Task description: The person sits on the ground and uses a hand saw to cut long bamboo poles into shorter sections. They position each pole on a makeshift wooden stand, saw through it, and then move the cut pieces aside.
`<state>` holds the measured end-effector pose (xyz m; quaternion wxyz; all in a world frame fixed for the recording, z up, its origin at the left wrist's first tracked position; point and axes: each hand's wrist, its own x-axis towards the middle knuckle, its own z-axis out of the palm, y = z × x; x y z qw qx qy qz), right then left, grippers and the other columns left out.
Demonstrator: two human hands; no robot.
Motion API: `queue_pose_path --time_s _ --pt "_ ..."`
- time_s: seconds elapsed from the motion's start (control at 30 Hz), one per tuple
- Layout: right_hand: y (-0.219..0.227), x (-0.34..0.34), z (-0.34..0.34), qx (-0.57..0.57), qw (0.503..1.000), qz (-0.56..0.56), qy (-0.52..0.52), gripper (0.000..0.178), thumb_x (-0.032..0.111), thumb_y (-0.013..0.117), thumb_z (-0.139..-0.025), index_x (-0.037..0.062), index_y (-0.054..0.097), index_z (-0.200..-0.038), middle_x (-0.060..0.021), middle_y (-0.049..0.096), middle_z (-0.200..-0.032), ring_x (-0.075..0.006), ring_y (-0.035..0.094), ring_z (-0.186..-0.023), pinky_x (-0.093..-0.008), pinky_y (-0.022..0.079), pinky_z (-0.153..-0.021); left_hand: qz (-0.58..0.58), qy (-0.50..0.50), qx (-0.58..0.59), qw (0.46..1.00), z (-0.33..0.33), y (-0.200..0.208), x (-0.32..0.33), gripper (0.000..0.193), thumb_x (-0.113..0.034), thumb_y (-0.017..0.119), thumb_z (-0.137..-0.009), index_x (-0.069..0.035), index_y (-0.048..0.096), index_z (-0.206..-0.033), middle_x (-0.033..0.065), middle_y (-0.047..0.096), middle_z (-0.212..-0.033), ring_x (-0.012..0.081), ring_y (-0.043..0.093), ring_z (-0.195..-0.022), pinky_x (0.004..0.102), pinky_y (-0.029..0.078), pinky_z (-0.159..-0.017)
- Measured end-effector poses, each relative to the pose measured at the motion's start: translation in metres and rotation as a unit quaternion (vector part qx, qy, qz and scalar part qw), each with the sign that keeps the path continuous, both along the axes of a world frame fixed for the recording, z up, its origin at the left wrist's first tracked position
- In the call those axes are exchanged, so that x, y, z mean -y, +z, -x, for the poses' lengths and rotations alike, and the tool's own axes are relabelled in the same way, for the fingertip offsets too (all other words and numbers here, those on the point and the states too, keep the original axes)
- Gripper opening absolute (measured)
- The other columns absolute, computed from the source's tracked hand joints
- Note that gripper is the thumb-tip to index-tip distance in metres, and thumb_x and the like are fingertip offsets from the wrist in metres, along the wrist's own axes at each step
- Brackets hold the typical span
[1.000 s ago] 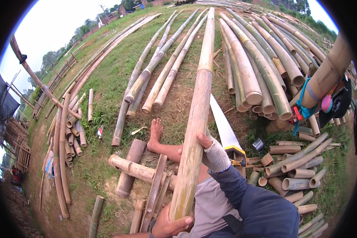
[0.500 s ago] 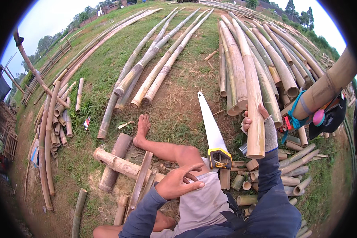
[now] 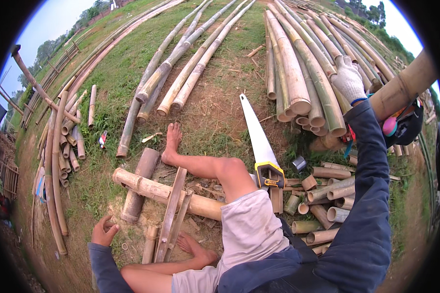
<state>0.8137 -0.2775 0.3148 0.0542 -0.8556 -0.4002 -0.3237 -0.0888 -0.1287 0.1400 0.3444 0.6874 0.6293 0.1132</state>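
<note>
I sit on the ground with bare legs stretched out over a low bamboo frame [image 3: 157, 191]. My left hand [image 3: 104, 230] is bare and rests on the dirt at the lower left, fingers apart, holding nothing. My right hand [image 3: 348, 78], in a white glove, reaches far out to the right. It lies on a long bamboo pole [image 3: 322, 85] in the stack, fingers curled over it. A handsaw [image 3: 257, 139] with a yellow and black handle lies blade-outward beside my right knee.
Long bamboo poles [image 3: 190, 73] lie across the grass ahead, and short cut bamboo pieces [image 3: 327, 200] are heaped at the right. A thick pole [image 3: 406, 85] with a dark bag [image 3: 409, 126] hanging from it crosses the right edge. More bamboo [image 3: 58, 156] lies at the left.
The long pole I held upright in front of me with both hands has swung to the right. My left hand let go and dropped to the ground; my right arm has stretched out to the stack.
</note>
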Motion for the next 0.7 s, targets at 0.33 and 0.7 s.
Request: queue_pose_path --time_s 0.33,0.7 --pt "-0.148 0.024 0.276 -0.461 0.800 0.062 0.380 0.056 0.002 0.071 -0.099 0.0088 0.055 -0.152 -0.0067 0.063 -0.105 -0.0153 0.061 -0.092 -0.0331 0.053 -0.080 0.051 0.156 -0.158 0.974 0.162 -0.255 0.110 0.103 -0.042 0.092 -0.077 -0.017 0.040 -0.162 0.0228 0.046 -0.161 0.0428 0.044 -0.149 0.0491 0.039 -0.122" --pt "-0.222 0.014 0.415 -0.528 0.640 0.127 0.544 0.049 0.003 0.068 -0.101 0.0025 0.055 -0.148 -0.0125 0.067 -0.106 -0.0173 0.066 -0.086 -0.0307 0.055 -0.076 0.212 0.104 -0.206 0.950 0.117 -0.308 0.130 0.104 -0.055 0.096 -0.065 -0.018 0.055 -0.153 0.0181 0.069 -0.139 0.0394 0.065 -0.129 0.0507 0.051 -0.111"
